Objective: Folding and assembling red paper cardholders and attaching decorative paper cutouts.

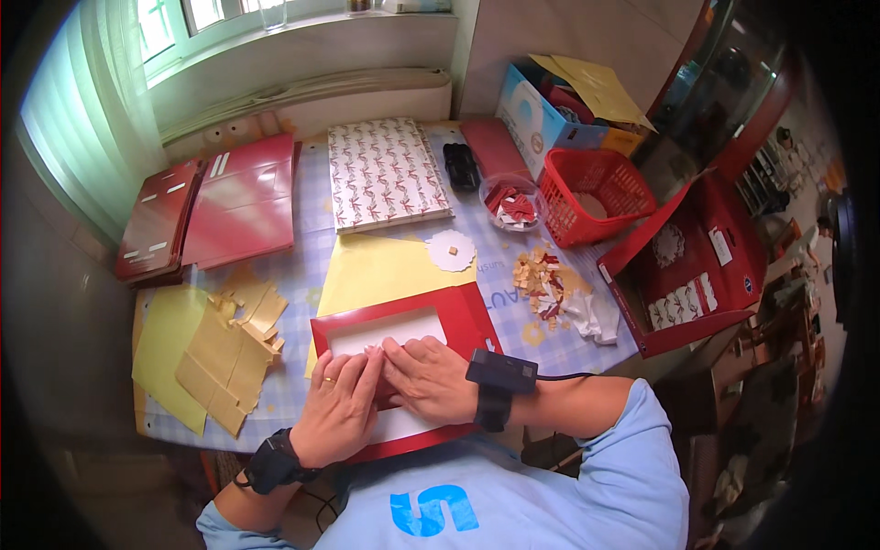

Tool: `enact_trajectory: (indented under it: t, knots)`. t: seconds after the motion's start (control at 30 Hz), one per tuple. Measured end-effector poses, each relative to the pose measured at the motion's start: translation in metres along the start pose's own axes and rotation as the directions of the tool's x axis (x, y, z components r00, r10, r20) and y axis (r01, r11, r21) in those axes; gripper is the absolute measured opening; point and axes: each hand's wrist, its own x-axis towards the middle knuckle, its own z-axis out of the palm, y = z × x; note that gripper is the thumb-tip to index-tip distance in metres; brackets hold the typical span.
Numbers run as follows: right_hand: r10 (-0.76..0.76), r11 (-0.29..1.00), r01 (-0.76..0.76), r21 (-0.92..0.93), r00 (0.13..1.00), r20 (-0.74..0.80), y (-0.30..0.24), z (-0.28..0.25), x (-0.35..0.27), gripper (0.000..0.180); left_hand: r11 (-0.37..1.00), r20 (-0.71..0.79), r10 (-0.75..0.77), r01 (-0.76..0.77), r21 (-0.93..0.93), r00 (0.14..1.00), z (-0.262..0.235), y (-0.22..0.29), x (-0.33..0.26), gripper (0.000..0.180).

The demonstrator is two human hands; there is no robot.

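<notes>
A red cardboard piece [469, 316] with a white panel set in it lies at the table's near edge, in front of my body. My left hand [341, 403] is closed, its fingers together and bent down onto the middle of that piece. Right beside it my right hand [429, 378] presses with curled fingers, the fingertips of both hands meeting over the white panel [403, 327]. What lies under the fingertips is hidden. Beneath the red piece spreads a yellow sheet [367, 266]. A white scalloped paper disc [452, 251] with a small brown square sits just beyond.
Red folded boards [240, 202] are stacked at the far left, a patterned white stack [385, 174] at the back. Torn brown cardboard [225, 357] lies left. A red basket [596, 197], a tub of scraps [511, 202], paper scraps [545, 284] and an open red box [687, 266] stand right.
</notes>
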Motion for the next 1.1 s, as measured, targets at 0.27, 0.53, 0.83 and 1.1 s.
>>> enact_trajectory:
  t: [0.27,0.53,0.83,1.1]
  knots:
    - [-0.007,1.0,0.008,-0.02,0.999,0.051,0.0,0.004,-0.002,0.07,0.996,0.17,-0.082,0.076,0.045,0.982,0.002,0.002,-0.012,0.079]
    - [0.03,0.995,-0.043,0.09,0.99,0.137,0.004,0.004,-0.006,0.077,0.997,0.18,-0.066,0.058,0.046,0.982,0.005,0.001,-0.009,0.08]
    - [0.051,0.983,-0.073,0.17,0.99,0.133,0.006,0.014,-0.007,0.079,0.998,0.228,-0.061,0.057,0.022,0.972,0.004,0.001,-0.009,0.084]
    - [0.024,0.978,-0.053,0.201,0.989,0.145,0.011,0.003,-0.005,0.076,0.994,0.179,-0.087,0.097,-0.045,0.98,0.002,-0.001,-0.01,0.08]
